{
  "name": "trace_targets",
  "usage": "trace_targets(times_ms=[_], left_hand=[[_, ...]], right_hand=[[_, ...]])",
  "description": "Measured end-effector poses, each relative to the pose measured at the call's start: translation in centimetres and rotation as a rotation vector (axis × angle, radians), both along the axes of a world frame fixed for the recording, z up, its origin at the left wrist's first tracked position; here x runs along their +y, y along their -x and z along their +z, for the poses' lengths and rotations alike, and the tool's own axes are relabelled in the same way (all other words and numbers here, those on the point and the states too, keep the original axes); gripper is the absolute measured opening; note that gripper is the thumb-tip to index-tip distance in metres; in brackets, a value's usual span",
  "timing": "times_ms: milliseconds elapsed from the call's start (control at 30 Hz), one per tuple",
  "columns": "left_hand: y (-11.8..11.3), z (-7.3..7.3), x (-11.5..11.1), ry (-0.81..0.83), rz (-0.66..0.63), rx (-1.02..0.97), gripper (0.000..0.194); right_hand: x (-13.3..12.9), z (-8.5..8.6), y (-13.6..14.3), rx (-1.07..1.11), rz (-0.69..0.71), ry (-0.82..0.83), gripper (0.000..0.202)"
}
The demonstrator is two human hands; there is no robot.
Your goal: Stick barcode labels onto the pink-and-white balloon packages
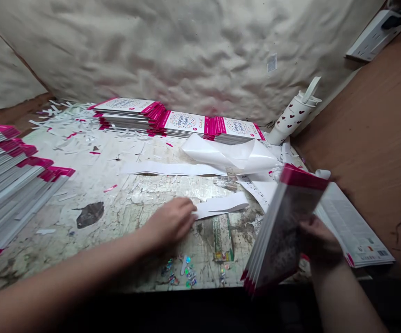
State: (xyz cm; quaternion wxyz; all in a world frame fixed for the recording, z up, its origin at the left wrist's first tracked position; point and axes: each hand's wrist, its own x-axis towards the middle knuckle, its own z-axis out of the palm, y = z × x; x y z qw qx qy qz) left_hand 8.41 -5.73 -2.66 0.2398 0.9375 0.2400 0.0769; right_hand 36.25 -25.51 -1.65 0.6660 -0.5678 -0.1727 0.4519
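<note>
Clamping flat pink-edged packs [273, 236], right fingers [309, 226]; left fingers [185, 209] at paper strip [223, 206], grip unclear.

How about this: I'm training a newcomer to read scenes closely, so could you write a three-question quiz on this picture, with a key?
1. True or false: the right hand holds a bundle of pink-edged packs.
2. Which pattern decorates the white tumbler? A) stars B) hearts C) stripes
3. Fill in the missing word: the left hand is at one end of a white paper ____.

Key:
1. True
2. B
3. strip
</note>
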Motion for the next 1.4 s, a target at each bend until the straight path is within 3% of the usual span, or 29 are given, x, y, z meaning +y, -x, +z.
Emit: trace_targets(times_ms=[100,200,300,367,433,533,633,700,800,867,933,1033,1133,1200,1267,1333,1400], left_hand=[[1.7,-1.8,-2.7,-0.169,-0.117,0.142,0.061],[3.3,-2.5,-2.8,-0.227,-0.118,0.235,0.065],[5.5,-2.3,-1.5,-0.252,-0.095,0.256,0.066],[7.2,-2.0,-0.5,-0.253,-0.068,0.257,0.067],[8.8,-1.8,0.4,-0.249,-0.039,0.244,0.067],[10.6,-1.7,1.2,-0.249,-0.024,0.220,0.066],[11.3,-1.8,1.3,-0.267,-0.007,0.203,0.067],[11.3,-1.9,1.1,-0.269,-0.003,0.198,0.067],[11.2,-2.1,1.1,-0.253,-0.036,0.197,0.063],[11.4,-2.2,1.4,-0.246,-0.064,0.192,0.059],[11.9,-2.3,1.7,-0.239,-0.071,0.182,0.058],[12.6,-2.3,2.0,-0.230,-0.034,0.158,0.059],[13.0,-2.5,2.2,-0.233,-0.023,0.148,0.059],[13.2,-2.7,2.4,-0.250,-0.028,0.136,0.059],[13.6,-2.8,2.8,-0.284,-0.026,0.087,0.061],[13.8,-2.5,3.3,-0.294,0.008,0.020,0.062],[13.3,-1.6,3.6,-0.260,0.076,-0.053,0.058]], right_hand=[[2.7,-0.2,4.3,0.234,0.367,0.063,0.037],[5.1,-1.4,7.9,0.387,0.465,0.100,0.038],[7.0,-2.5,8.4,0.392,0.236,0.045,0.029],[8.0,-2.9,7.2,0.319,0.005,-0.043,0.027],[8.3,-3.1,5.5,0.214,-0.135,-0.112,0.029],[7.7,-2.6,3.4,0.097,-0.180,-0.130,0.030],[7.1,-0.6,3.2,0.096,-0.162,-0.089,0.028],[7.5,1.4,4.6,0.126,-0.024,-0.048,0.028],[9.7,3.6,8.3,0.217,0.367,-0.002,0.030],[11.7,3.5,10.6,0.266,0.595,0.047,0.033],[13.4,2.3,12.1,0.248,0.665,0.153,0.032],[14.9,-0.4,12.4,0.169,0.561,0.310,0.029],[14.8,-1.7,11.8,0.096,0.524,0.295,0.032],[14.2,-1.3,11.0,-0.096,0.534,0.247,0.041],[13.3,-0.2,9.0,-0.476,0.454,0.252,0.047],[12.1,1.2,5.3,-0.905,0.237,0.304,0.038],[10.9,2.3,0.4,-1.177,-0.032,0.355,0.026]])
